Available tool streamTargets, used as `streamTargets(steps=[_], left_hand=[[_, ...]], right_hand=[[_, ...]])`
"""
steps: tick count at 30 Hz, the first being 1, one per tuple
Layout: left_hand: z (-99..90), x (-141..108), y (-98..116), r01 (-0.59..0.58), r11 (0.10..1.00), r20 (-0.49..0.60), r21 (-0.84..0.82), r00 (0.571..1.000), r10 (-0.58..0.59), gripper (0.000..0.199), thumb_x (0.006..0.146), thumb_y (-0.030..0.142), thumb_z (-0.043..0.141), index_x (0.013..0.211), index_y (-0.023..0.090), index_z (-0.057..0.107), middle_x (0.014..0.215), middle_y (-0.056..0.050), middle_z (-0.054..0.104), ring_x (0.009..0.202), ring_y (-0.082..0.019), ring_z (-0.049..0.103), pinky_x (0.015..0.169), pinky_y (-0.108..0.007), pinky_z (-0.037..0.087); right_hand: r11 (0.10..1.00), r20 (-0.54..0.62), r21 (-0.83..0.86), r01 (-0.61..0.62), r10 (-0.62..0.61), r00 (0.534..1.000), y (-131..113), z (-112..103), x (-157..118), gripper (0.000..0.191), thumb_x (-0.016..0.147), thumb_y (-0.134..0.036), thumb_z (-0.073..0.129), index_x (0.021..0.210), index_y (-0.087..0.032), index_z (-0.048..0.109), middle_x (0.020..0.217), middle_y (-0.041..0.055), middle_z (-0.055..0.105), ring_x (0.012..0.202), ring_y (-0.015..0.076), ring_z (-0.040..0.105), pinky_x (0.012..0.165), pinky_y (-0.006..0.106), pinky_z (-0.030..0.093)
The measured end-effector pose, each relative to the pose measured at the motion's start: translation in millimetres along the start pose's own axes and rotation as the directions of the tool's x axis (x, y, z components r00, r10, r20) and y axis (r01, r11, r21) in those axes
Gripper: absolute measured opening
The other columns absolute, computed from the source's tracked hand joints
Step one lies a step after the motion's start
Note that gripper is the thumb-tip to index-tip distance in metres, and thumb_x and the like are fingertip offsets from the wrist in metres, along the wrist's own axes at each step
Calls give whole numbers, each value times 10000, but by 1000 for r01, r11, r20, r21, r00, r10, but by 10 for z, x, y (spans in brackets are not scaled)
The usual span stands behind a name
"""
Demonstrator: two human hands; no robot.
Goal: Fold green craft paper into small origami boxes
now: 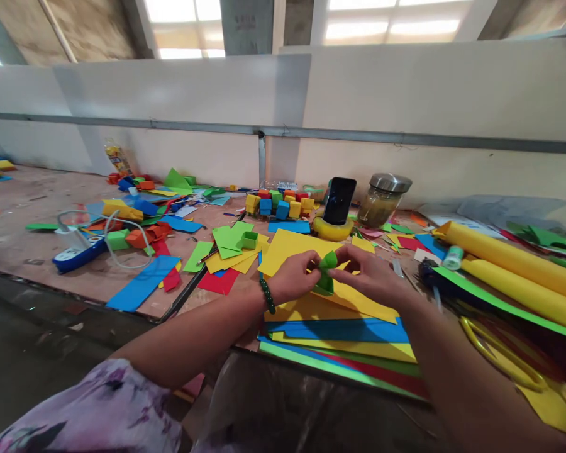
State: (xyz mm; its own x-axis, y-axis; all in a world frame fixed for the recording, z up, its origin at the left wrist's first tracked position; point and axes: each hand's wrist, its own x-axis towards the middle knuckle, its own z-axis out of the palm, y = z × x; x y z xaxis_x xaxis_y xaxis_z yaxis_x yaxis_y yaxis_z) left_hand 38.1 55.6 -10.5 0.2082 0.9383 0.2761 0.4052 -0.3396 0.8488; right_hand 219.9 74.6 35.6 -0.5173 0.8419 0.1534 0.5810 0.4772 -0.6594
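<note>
Between my two hands is a small piece of folded green paper [326,284], partly hidden by the fingers. My left hand [296,274], with a dark bead bracelet at the wrist, pinches its left side. The thumb and fingers of my right hand [365,272] grip its upper right part. Both hands hover over a stack of yellow paper sheets [287,248]. Beneath these lie blue, green and red sheets [344,330]. Left of my hands, a small green paper box [249,240] sits on loose green paper squares [227,242].
Behind are several folded paper cubes [283,204], a phone [339,200] on a yellow stand and a lidded glass jar [382,201]. Rolled yellow paper [514,258] and yellow-handled scissors [495,355] lie right. A blue-and-white toy boat [79,251] stands left among paper scraps.
</note>
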Motion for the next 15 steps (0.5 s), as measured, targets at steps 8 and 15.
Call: streamTargets(steps=[8,15], left_hand=[[93,21,-91,68,994,54,86,996,-73,101,741,152,521,810,145,595,776,-10,636,731,-131,568,676,-233,439],[-27,48,-50,241,967,244,-84,946,-215,197,660,160,585,842,112,645,780,-29,654,705,-122,574,615,-202,429]], right_hand=[[977,99,-212,-27,49,994,65,162,47,133,722,-271,566,674,-176,646,631,3,634,596,137,544,531,242,345],[940,46,-302,-161,182,982,110,213,76,118,665,-249,555,608,-190,640,557,-8,602,562,141,521,491,245,289]])
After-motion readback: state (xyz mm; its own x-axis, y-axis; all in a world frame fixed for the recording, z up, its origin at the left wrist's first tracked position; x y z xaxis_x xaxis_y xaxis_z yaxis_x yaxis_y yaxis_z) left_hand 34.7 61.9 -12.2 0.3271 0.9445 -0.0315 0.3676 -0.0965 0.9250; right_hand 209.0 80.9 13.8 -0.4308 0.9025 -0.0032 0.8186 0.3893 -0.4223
